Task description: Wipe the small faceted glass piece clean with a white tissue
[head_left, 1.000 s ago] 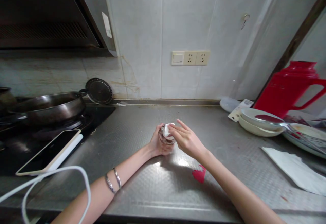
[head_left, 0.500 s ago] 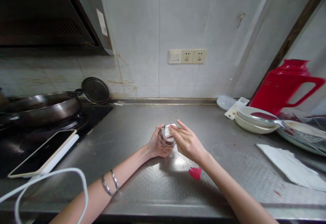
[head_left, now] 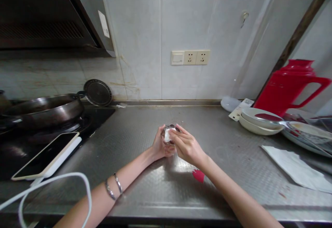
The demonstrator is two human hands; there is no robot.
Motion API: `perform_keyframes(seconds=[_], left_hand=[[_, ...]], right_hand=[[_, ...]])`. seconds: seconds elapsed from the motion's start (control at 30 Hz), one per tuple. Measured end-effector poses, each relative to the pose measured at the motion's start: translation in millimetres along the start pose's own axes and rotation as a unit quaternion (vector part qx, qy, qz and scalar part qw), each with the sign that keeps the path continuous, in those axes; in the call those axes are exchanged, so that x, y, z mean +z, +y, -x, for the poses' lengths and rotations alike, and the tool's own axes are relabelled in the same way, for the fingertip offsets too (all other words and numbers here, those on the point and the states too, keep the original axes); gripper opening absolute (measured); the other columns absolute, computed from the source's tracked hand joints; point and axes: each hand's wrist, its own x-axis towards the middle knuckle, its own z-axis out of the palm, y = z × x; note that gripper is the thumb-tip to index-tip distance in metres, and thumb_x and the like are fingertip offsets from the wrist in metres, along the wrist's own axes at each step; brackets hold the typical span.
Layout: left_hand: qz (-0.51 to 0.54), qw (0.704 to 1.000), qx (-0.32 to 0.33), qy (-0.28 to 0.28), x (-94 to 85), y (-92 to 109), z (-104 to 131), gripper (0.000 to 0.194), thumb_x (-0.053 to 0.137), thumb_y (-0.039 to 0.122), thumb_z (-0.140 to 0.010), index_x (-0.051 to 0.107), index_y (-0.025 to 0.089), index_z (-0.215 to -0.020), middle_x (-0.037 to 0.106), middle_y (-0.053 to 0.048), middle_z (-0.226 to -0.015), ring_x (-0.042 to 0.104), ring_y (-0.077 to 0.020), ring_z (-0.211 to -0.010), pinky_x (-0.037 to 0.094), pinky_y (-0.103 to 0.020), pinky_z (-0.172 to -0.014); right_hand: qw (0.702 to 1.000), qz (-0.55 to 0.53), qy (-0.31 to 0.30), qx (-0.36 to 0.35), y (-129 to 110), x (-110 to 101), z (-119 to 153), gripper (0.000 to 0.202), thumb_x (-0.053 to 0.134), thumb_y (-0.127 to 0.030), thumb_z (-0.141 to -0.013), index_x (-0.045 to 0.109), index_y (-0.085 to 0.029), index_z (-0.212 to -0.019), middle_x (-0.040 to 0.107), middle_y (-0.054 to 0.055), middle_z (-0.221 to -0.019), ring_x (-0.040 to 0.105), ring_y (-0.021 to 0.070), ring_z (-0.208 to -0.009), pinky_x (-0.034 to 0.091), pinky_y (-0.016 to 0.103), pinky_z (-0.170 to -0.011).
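Note:
My left hand [head_left: 160, 148] is wrapped round a small clear glass container [head_left: 173, 127], perhaps a cup or jar, and holds it above the counter. A folded white tissue [head_left: 167, 135] lies at the container's mouth, pinched under the fingers of my right hand [head_left: 188, 148]. The fingers of the right hand cover part of the rim, and what is inside the glass is hidden. On the steel counter [head_left: 135, 127], below the right wrist, is a small red piece with a jagged edge [head_left: 198, 176].
On the left are a pan [head_left: 49, 108] on the stove, a phone [head_left: 46, 155] and a looping white cable [head_left: 77, 175]. Stacked bowls [head_left: 255, 126], a red thermos jug [head_left: 285, 89] and a white paper sheet [head_left: 295, 167] lie on the right. A round dark lid [head_left: 98, 92] leans against the wall.
My right hand has pushed the tissue slightly left and further over the glass container's mouth. The left hand keeps its hold, with the container shifted a little upward in view.

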Motion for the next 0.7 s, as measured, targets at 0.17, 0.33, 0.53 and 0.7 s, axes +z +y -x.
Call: perform_keyframes(seconds=[0.17,0.33,0.53,0.7], left_hand=[[0.003,1.000,0.000,-0.024,0.4,1,-2,0.067,0.031,0.079,-0.069,0.048,0.017,-0.054,0.034,0.002,-0.038,0.028,-0.0080,-0.032,0.014,-0.020,-0.034],[-0.003,0.999,-0.018,-0.049,-2.1,0,-3,0.070,0.030,0.082,-0.066,0.050,0.016,-0.054,0.036,0.001,-0.040,0.027,-0.0071,-0.032,0.013,-0.019,-0.033],[0.031,0.999,0.023,0.007,1.4,-1,-3,0.061,0.040,0.074,-0.071,0.052,0.016,-0.055,0.038,0.002,-0.039,0.032,-0.0081,-0.033,0.020,-0.019,-0.034],[0.010,0.998,-0.017,-0.063,-2.1,2,-3,0.068,0.034,0.080,-0.067,0.051,0.015,-0.054,0.038,0.000,-0.039,0.027,-0.0076,-0.032,0.013,-0.019,-0.033]], right_hand=[[1.000,0.000,-0.003,-0.007,4,-2,1,0.037,0.034,0.001,-0.083,0.052,-0.013,-0.112,0.070,0.011,-0.097,0.060,0.0195,-0.110,0.040,0.048,-0.105],[1.000,0.009,0.010,0.008,6,-3,3,0.037,0.034,0.001,-0.082,0.053,-0.013,-0.111,0.070,0.013,-0.099,0.061,0.0195,-0.109,0.040,0.048,-0.106],[1.000,-0.016,0.015,-0.004,-2,0,0,0.035,0.037,0.000,-0.083,0.054,-0.012,-0.111,0.070,0.013,-0.099,0.062,0.0192,-0.106,0.041,0.048,-0.104],[0.999,0.004,0.027,0.016,4,-5,3,0.036,0.037,0.000,-0.083,0.055,-0.013,-0.111,0.070,0.013,-0.100,0.063,0.0194,-0.104,0.040,0.048,-0.105]])
